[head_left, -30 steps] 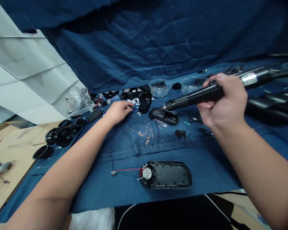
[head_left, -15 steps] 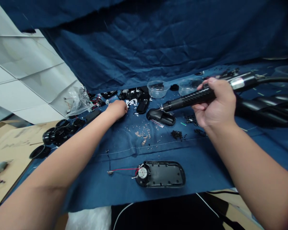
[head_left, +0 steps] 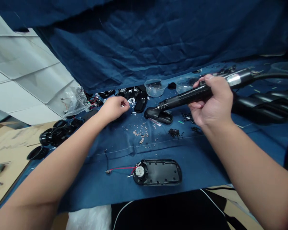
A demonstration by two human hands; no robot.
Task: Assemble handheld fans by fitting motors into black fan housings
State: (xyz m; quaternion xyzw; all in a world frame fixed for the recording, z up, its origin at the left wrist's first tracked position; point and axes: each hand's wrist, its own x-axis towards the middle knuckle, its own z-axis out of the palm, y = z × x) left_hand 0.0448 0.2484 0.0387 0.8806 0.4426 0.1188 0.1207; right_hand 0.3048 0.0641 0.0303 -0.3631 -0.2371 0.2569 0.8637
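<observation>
My right hand (head_left: 212, 99) is wrapped round a black electric screwdriver (head_left: 184, 98), whose tip points left over a black plastic housing (head_left: 158, 115). My left hand (head_left: 116, 108) is pinched beside the small white parts (head_left: 131, 101); what its fingertips hold, if anything, is too small to name. Near the front edge lies an open black shell (head_left: 162, 172) with a round motor (head_left: 139, 171) at its left end. Red wires run from it to a small connector (head_left: 108, 172). Silver screws (head_left: 142, 132) and a pile of black screws (head_left: 174, 133) are scattered mid-table.
Clear plastic bowls (head_left: 155, 88) stand at the back below a hanging blue cloth (head_left: 158, 44). Black round parts (head_left: 55, 134) and a clear plastic bag (head_left: 74, 102) are at the left. A black cable (head_left: 276, 76) trails from the screwdriver at the right.
My left hand has turned slightly, and its thumb and fingertips now show. The whole view has shifted a little, while my right hand still holds the screwdriver over the housing.
</observation>
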